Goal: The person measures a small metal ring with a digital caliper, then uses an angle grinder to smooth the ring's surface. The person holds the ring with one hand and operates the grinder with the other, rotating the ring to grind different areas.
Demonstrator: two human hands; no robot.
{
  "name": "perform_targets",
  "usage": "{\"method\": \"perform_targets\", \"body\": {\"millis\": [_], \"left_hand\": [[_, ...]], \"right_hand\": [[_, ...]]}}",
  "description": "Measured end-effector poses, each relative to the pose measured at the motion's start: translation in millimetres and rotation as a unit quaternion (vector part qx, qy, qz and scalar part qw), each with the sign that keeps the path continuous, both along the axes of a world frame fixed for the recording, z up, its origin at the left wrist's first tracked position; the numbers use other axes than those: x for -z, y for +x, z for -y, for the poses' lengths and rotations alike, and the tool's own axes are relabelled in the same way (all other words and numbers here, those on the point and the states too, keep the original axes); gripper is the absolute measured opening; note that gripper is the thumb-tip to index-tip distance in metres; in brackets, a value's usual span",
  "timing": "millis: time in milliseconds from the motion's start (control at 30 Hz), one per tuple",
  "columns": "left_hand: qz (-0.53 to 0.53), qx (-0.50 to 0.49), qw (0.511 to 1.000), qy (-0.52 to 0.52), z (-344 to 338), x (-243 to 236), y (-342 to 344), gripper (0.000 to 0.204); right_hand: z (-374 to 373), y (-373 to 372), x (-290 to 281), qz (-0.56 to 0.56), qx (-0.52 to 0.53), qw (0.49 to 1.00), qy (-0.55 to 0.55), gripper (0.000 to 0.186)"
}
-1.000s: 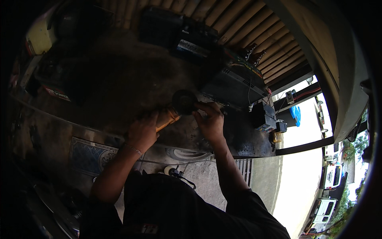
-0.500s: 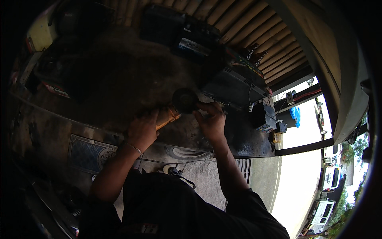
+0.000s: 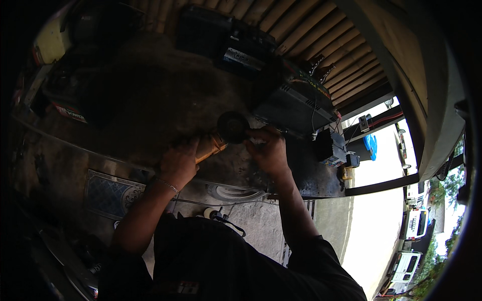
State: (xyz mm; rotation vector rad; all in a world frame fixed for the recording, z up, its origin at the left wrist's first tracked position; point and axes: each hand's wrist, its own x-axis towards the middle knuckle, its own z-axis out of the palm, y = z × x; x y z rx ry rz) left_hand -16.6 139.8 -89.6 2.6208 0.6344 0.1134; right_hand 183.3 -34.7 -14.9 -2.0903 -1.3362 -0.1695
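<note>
An angle grinder with a yellow-orange body lies over the dark workbench, its round dark disc facing up. My left hand is wrapped round the grinder's body, with a chain bracelet at the wrist. At the disc's right edge is my right hand, its fingers bent and closed on the rim. The fingertips are partly lost in shadow there.
Car batteries stand along the back by the wooden slats. A large black box-shaped unit and a smaller battery are at the right. Another battery sits at the left. A cord runs below the bench's front edge.
My right hand and forearm have shifted slightly to the right, the fingers still at the disc's rim. The left hand and the grinder stay almost in place.
</note>
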Motion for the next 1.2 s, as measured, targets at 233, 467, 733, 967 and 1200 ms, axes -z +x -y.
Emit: {"method": "perform_targets", "body": {"millis": [233, 467, 733, 967, 1200], "left_hand": [[-0.014, 0.013, 1.0, 0.012, -1.5, -4.8, 0.4, 0.087], [-0.012, 0.015, 1.0, 0.007, -1.9, -4.1, -0.5, 0.086], [-0.005, 0.026, 1.0, 0.016, -4.3, -5.1, 0.6, 0.088], [0.019, 0.034, 0.999, 0.006, -4.8, -3.7, 1.7, 0.091], [0.037, 0.018, 0.998, 0.037, -1.9, 0.9, 1.2, 0.083]], "right_hand": [[-3.0, 9.5, -15.8, 0.011, -0.038, 0.998, -0.049, 0.026], [-6.5, 13.7, -26.9, 0.018, -0.052, 0.995, -0.086, 0.027], [2.9, 23.3, -42.4, -0.002, -0.051, 0.99, -0.13, 0.025], [28.4, 17.4, -14.7, -0.39, -0.064, 0.909, 0.132, 0.03], [35.8, -5.5, 4.4, -0.563, -0.046, 0.789, 0.241, 0.028]]}}
